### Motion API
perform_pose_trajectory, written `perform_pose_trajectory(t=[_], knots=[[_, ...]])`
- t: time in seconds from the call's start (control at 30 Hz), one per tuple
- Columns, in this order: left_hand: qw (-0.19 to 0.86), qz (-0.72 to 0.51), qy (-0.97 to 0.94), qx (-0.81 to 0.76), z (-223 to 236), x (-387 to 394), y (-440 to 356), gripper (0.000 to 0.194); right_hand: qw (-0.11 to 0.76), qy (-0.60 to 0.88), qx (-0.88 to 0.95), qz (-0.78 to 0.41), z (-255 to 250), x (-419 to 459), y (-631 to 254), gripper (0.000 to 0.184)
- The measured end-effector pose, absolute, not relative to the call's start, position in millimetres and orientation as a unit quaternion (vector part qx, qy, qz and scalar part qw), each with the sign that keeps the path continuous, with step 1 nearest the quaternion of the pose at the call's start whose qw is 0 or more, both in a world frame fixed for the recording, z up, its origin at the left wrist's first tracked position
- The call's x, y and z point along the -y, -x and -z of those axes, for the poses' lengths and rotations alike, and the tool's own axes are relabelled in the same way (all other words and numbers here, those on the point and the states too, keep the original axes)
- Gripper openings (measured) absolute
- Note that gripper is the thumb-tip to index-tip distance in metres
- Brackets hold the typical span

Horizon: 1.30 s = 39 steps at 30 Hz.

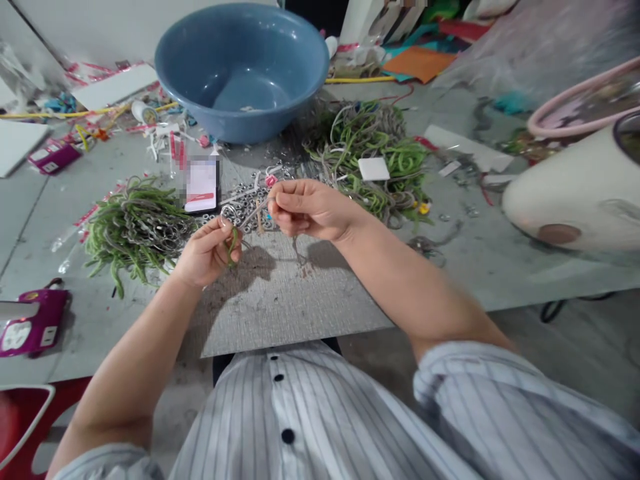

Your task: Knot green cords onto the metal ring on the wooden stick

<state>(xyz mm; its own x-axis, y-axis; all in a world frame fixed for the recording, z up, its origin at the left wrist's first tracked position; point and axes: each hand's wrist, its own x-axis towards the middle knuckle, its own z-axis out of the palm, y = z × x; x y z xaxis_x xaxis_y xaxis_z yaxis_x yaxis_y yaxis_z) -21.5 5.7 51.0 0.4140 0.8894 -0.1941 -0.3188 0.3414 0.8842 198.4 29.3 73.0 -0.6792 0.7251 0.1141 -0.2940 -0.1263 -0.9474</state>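
Observation:
My left hand [206, 253] is closed in a pinch on a metal ring [229, 211] with a green and grey cord [233, 245] on it. To its right, my right hand [313, 208] pinches a grey strand, which stretches between the two hands. A loose end hangs below my right fingers. Behind the hands lies a spread of small metal rings [247, 192] with a pink bead [271, 181] among them. A bundle of green and grey cords [133, 230] with metal rings lies left of my left hand. Beyond my right hand is a tangled heap of similar cords [400, 157].
A large blue basin [240, 125] stands at the back. A phone [202, 187] lies behind my left hand. A white rounded appliance [570, 190] is at the right, purple boxes [53, 157] at the left. A white square piece [373, 169] rests on the right heap.

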Motion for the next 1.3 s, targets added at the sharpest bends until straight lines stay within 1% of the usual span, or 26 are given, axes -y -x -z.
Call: perform_pose_trajectory(t=[0.2, 0.33, 0.4, 0.63, 0.7, 0.87, 0.97, 1.13, 1.3], knots=[[0.728, -0.41, -0.402, -0.375, -50.1, -8.4, 15.3, 0.023, 0.45, 0.239, 0.526, -0.681, -67.3, -30.4, -192.7, 0.042], [0.735, -0.402, -0.395, -0.377, -50.2, -9.4, 9.0, 0.022, 0.462, 0.256, 0.495, -0.69, -67.4, -28.9, -190.7, 0.051], [0.739, -0.402, -0.391, -0.372, -51.9, -10.3, 6.8, 0.022, 0.462, 0.259, 0.491, -0.691, -67.5, -29.5, -190.1, 0.053], [0.725, -0.415, -0.401, -0.377, -62.8, -20.4, 2.7, 0.02, 0.482, 0.262, 0.511, -0.662, -71.6, -35.8, -189.3, 0.047], [0.684, -0.435, -0.424, -0.404, -65.1, -26.5, 1.4, 0.018, 0.494, 0.268, 0.529, -0.637, -74.2, -36.8, -190.6, 0.047], [0.477, -0.484, -0.552, -0.484, -75.1, -43.2, -3.9, 0.007, 0.561, 0.307, 0.587, -0.497, -78.5, -35.6, -195.6, 0.046], [0.454, -0.461, -0.596, -0.475, -87.0, -48.7, -8.8, 0.012, 0.586, 0.314, 0.59, -0.458, -77.7, -34.7, -197.7, 0.042], [0.45, -0.447, -0.624, -0.456, -103.1, -53.3, -14.7, 0.009, 0.569, 0.296, 0.581, -0.502, -77.2, -40.6, -195.8, 0.038], [0.468, -0.46, -0.621, -0.428, -101.8, -55.3, -15.2, 0.008, 0.524, 0.28, 0.597, -0.539, -83.2, -51.8, -182.9, 0.039]])
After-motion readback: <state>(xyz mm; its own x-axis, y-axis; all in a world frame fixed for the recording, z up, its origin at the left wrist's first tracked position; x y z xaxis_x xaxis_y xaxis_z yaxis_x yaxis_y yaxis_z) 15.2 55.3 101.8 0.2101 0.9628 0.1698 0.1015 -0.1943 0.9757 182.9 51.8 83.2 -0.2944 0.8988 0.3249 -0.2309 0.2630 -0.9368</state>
